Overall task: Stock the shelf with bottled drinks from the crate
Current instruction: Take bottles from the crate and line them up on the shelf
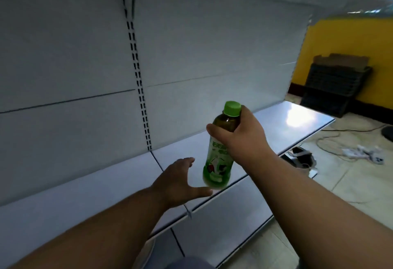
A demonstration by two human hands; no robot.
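Right hand [244,139], in the middle of the frame, grips my green bottle [219,154] up near its neck, above the shelf [276,128]. Left hand [180,179] waits wide and holds nothing, just below it. Held so high, the bottle could swing, land crooked and fall over.

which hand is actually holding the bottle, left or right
The right hand grips the green-capped bottle around its upper body, just below the cap. The left hand is spread open beside the bottle's base, holding nothing.
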